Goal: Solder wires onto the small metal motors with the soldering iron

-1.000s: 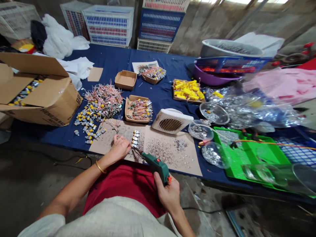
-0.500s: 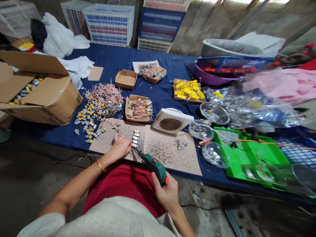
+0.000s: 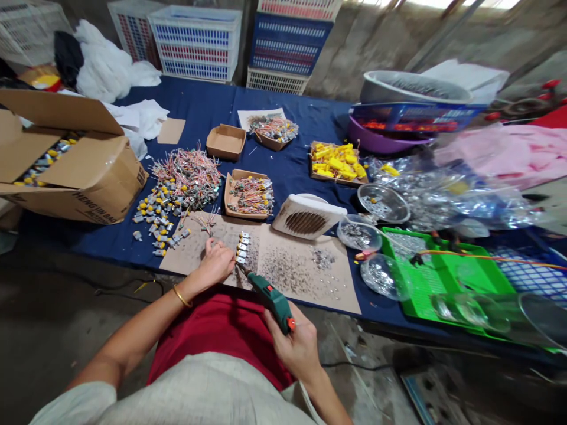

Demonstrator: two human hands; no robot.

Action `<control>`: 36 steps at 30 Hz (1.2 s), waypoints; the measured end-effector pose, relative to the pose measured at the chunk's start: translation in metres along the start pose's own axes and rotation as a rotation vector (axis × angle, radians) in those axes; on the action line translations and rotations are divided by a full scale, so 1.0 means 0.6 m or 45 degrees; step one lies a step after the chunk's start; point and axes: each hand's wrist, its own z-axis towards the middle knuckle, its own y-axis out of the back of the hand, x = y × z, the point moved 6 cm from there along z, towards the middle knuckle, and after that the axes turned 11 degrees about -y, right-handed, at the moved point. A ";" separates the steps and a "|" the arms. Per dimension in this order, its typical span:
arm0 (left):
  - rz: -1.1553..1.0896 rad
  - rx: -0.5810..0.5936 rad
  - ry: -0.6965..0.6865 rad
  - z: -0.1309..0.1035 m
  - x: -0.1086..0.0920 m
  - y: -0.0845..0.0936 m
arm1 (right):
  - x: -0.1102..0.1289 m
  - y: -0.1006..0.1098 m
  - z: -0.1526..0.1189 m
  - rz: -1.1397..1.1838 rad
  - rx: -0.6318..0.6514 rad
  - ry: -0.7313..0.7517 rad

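My right hand (image 3: 297, 342) is wrapped round a green soldering gun (image 3: 272, 302), whose tip points up and left to the bottom of a short column of small motors (image 3: 241, 252). Fingers pressed together, my left hand (image 3: 216, 262) rests on the cardboard sheet (image 3: 310, 283) beside that column. Thin wires (image 3: 207, 221) stick out above its fingertips; what it pinches is too small to make out. Left of the sheet lies a heap of wired parts (image 3: 186, 171) with loose yellow-ended motors (image 3: 159, 218). A white fan-like unit with a grille (image 3: 309, 216) stands behind the sheet.
An open carton (image 3: 97, 183) of motors is at the left. Small trays hold wired parts (image 3: 250, 196) and yellow pieces (image 3: 339, 162). Bowls of metal bits (image 3: 383, 277), a green tray (image 3: 460, 277) and plastic bags (image 3: 460, 195) lie right. Crates (image 3: 195, 44) stand behind.
My right hand and the soldering gun have moved slightly left and up, with the tip still close to the lowest motor. My left hand has stayed in place.
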 end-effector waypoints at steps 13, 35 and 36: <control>-0.003 0.007 0.040 0.001 -0.002 0.003 | -0.033 0.055 -0.009 -0.122 -0.268 -0.156; -0.066 0.072 -0.011 -0.012 0.006 0.030 | -0.043 0.064 -0.007 -0.102 -0.304 -0.246; -0.070 0.103 -0.026 -0.010 0.010 0.035 | -0.046 0.066 -0.006 -0.090 -0.314 -0.270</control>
